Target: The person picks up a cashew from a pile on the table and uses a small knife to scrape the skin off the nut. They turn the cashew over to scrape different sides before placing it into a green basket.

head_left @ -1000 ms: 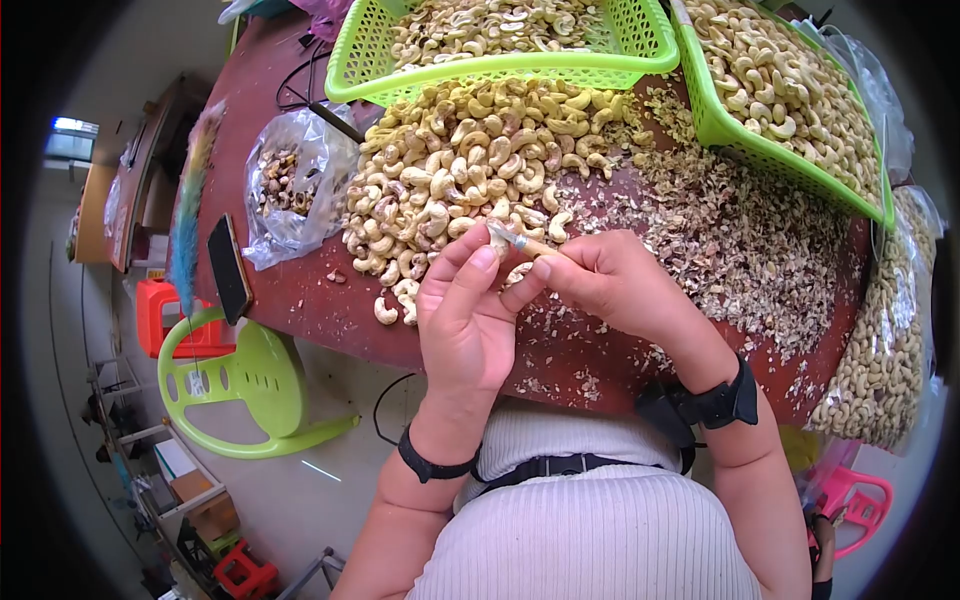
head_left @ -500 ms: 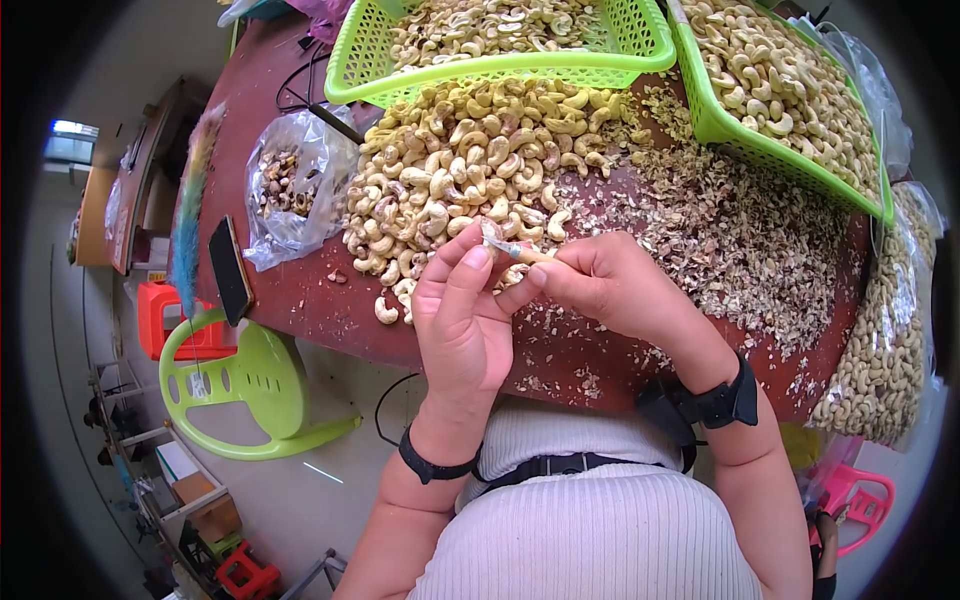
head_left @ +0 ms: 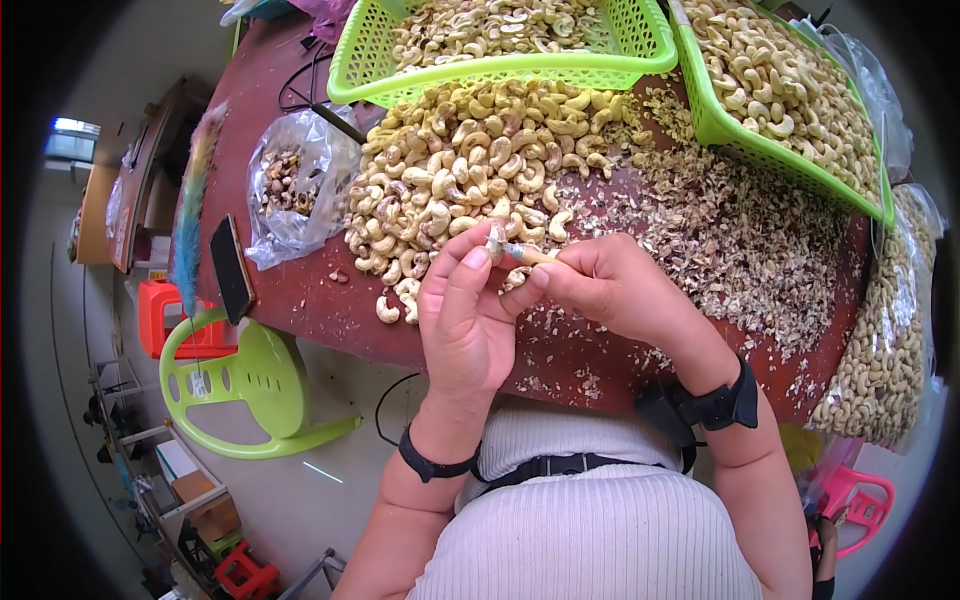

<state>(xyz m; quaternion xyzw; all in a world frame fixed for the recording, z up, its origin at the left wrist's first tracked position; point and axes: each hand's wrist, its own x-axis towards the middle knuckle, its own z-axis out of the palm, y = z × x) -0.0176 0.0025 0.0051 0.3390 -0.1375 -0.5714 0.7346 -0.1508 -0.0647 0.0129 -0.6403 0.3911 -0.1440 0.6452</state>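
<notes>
Between the fingertips of my left hand [head_left: 466, 310] is a cashew nut [head_left: 494, 240], partly covered by the fingers. My right hand [head_left: 605, 285] is closed around the light handle of a small knife [head_left: 522, 253], its blade touching the nut. Just beyond both hands, a heap of cashew nuts [head_left: 450, 175] spreads over the dark red table [head_left: 330, 315]. Flakes of peeled skin [head_left: 740, 240] lie scattered to the right of my right hand. A few loose cashews [head_left: 398, 300] rest left of my left hand, near the table's edge.
Two green baskets [head_left: 500, 75] of cashews stand at the back and right. A plastic bag [head_left: 330, 165] of dark pieces and a phone [head_left: 231, 270] lie at left. A clear bag of cashews [head_left: 880, 340] sits at the right edge. Below stands a green chair [head_left: 270, 390].
Both hands stay nearly in place above the table. The knife blade and the cashew nut have shifted slightly against each other at my left fingertips.
</notes>
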